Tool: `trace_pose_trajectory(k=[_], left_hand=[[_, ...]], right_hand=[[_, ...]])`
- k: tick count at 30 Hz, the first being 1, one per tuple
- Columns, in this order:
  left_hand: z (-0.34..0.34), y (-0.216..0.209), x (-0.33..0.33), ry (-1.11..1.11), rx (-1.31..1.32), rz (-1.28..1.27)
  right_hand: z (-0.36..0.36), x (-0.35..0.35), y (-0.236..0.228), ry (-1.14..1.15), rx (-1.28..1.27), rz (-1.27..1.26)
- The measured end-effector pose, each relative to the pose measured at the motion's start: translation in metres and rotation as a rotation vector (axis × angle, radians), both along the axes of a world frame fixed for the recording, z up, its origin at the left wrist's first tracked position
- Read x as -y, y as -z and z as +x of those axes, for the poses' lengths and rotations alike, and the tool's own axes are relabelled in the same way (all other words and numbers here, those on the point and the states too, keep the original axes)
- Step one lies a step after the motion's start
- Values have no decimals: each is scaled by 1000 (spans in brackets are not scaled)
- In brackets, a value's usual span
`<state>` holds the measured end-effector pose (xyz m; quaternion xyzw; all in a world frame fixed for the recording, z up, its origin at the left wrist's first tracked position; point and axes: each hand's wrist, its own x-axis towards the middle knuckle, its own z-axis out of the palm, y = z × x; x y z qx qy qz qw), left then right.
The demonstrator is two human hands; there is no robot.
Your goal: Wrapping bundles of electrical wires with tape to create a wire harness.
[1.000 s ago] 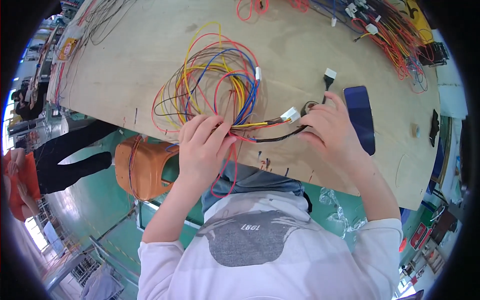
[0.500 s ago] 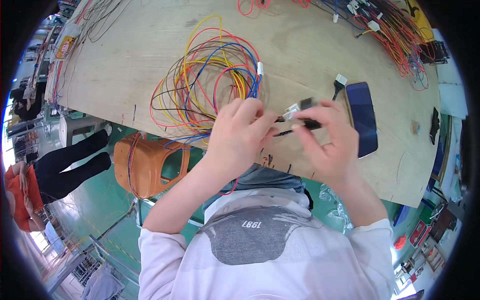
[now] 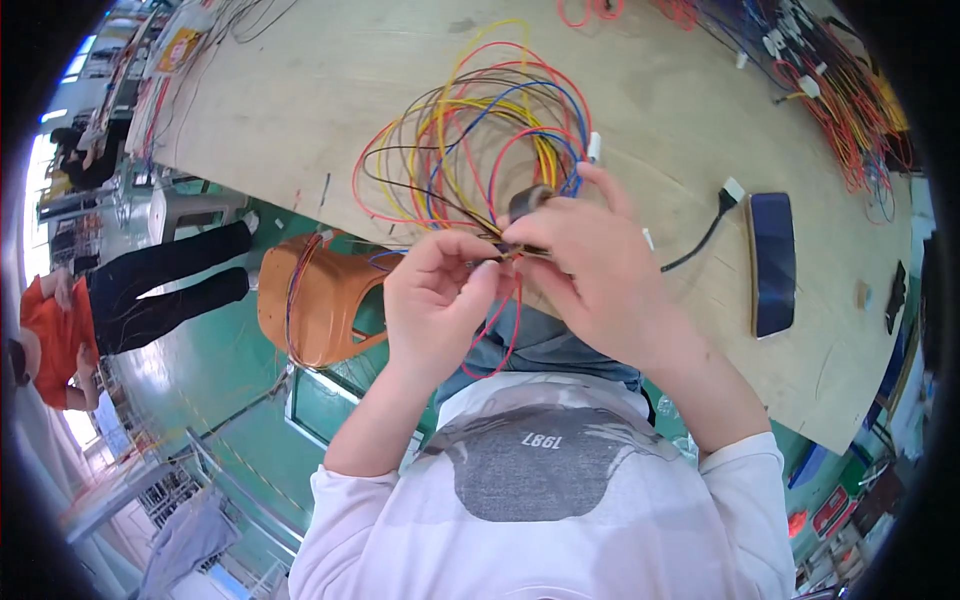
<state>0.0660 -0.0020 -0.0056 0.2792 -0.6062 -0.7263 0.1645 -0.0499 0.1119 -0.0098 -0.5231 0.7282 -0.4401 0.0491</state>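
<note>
A loose coil of red, yellow, blue and brown wires [image 3: 440, 110] lies on the wooden table, a white connector [image 3: 595, 147] at its right side. At the coil's near end my left hand [image 3: 437, 305] pinches the gathered wires between thumb and fingers. My right hand [image 3: 605, 270] is closed beside it, fingertips meeting the same wires. A dark roll that looks like tape [image 3: 528, 202] sits at its fingers. The exact grip is partly hidden by the fingers. Right of that hand, a black cable [image 3: 700, 243] ends in a white connector [image 3: 735, 189].
A dark phone [image 3: 772, 265] lies on the table [image 3: 680, 130] at the right. Bundled wires [image 3: 840, 120] cover the far right corner. An orange stool [image 3: 310, 300] stands left of me, with wires over it. Further left is a person in orange [image 3: 65, 330].
My right hand has moved left and met my left hand at the wires. The dark roll now shows over the coil's near end. The view has shifted, moving the table's things rightward.
</note>
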Motion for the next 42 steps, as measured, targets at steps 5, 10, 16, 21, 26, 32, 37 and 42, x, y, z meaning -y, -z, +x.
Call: trace_pose_trajectory(k=[5,10,16,21,26,32,37,42], left_hand=[[10,-1,11,6,-17,89],[27,-2,21,-142,39,-159],[44,-1,37,-128,-15,507],[49,0,39,-81,-13,665],[54,4,37,-132,-3,786],[58,7,45,29,-19,786],[59,0,58,156,-60,1058],[58,-6,57,236,-95,1118]], right_hand=[[0,22,-5,-204,-161,19],[-11,31,-6,-288,-6,85],[-12,37,-8,-351,181,96],[19,37,-39,-187,-278,261],[37,50,-23,-259,-156,64],[28,41,-1,-251,426,87],[23,46,-10,-369,411,191],[25,50,-10,-386,367,260]])
